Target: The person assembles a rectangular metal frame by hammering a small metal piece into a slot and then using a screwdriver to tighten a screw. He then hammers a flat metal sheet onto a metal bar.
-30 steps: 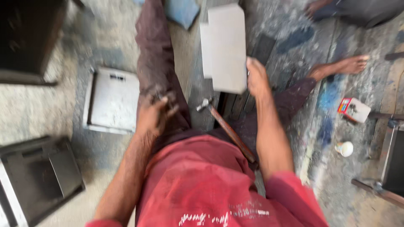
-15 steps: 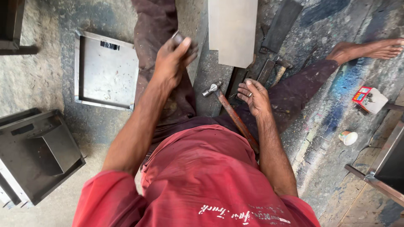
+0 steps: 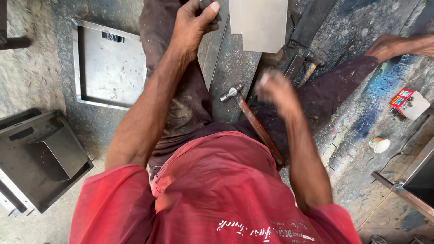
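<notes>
Sitting on a stained concrete floor point(image 3: 357, 149), the person in a red shirt point(image 3: 212, 194) and dark trousers point(image 3: 181, 99) fills the middle of the view, legs stretched forward and a bare foot point(image 3: 389, 45) out to the right. To the left lie a dark sheet-metal box point(image 3: 40, 158) with a folded inner piece and, beyond it, a flat grey metal tray panel point(image 3: 108, 63) with raised edges. Ahead, between the legs, a pale metal sheet point(image 3: 262, 22) rests on a darker steel plate point(image 3: 235, 72). The left hand point(image 3: 192, 22) is raised over the left knee, fingers point(image 3: 210, 9) curled tightly into a fist around a small dark object whose kind cannot be told, the thumb pressed over the top. The right hand point(image 3: 275, 90) is blurred; its fingers look loosely curled and narrow, and whether they grip anything cannot be told. It hovers just beside and above a hammer point(image 3: 253, 122), which lies on the plate and trousers with its metal head toward the sheet and its rusty wooden handle running back toward the person's waist. A second hammer point(image 3: 309, 63) lies farther right near a dark flat bar point(image 3: 312, 20). Well off to the right sit a small red and white carton point(image 3: 407, 101) and a small white cup point(image 3: 379, 144).
</notes>
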